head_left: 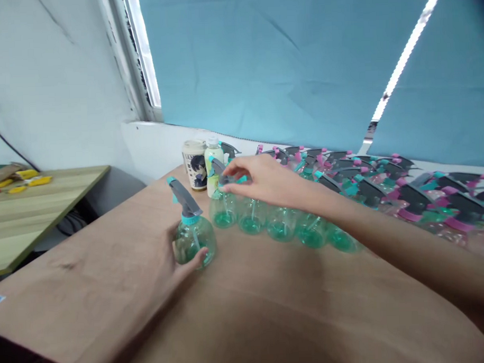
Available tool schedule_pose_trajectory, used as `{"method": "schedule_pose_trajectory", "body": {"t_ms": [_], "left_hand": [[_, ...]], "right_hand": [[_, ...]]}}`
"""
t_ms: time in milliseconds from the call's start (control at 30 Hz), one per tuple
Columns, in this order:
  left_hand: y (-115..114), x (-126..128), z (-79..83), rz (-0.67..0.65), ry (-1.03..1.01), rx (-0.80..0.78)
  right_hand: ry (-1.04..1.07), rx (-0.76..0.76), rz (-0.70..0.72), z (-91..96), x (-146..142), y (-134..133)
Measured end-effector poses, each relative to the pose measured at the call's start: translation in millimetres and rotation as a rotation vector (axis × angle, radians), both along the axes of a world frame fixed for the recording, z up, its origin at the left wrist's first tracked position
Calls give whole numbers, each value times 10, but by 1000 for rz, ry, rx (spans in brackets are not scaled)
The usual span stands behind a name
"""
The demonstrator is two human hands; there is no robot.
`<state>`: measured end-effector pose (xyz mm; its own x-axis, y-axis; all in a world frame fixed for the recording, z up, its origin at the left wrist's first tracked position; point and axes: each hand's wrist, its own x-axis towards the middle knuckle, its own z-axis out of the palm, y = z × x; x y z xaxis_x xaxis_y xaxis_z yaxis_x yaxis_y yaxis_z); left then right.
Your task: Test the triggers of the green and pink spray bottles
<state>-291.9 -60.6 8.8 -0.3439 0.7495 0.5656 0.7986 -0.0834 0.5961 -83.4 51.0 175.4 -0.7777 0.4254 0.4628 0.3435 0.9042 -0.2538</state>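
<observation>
My left hand (177, 252) is wrapped round the body of a green spray bottle (193, 237) with a grey trigger head, standing on the brown table (110, 281). My right hand (261, 181) reaches across and pinches the grey trigger head of another green spray bottle (223, 206), the leftmost in a row of green bottles (283, 225) along the table.
Many more spray bottles with pink and teal parts (385, 192) crowd the back right. A labelled cup (195, 164) and a small pale bottle (214, 161) stand behind the row. A wooden side table (32, 210) sits to the left. Blue blinds (281, 63) hang behind.
</observation>
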Motion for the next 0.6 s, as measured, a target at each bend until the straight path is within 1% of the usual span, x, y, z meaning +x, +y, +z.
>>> {"method": "schedule_pose_trajectory", "body": {"t_ms": [67,100,167,333,467,600], "left_hand": [[136,-136,39,58,29,-14],[200,-205,56,62,34,-23],[320,-336,81,76,38,-14],[602,-548,79,64,11,-33],[799,-595,52,66,9,-27],[913,-595,75,51,17,-48]], "right_hand": [[-3,140,-81,28,-147,99],[-34,201,-136,29,-221,145],[-95,266,-208,14,-361,225],[-135,266,-284,-85,-613,378],[-137,239,-308,-192,-717,491],[-137,240,-288,-260,-753,561]]}}
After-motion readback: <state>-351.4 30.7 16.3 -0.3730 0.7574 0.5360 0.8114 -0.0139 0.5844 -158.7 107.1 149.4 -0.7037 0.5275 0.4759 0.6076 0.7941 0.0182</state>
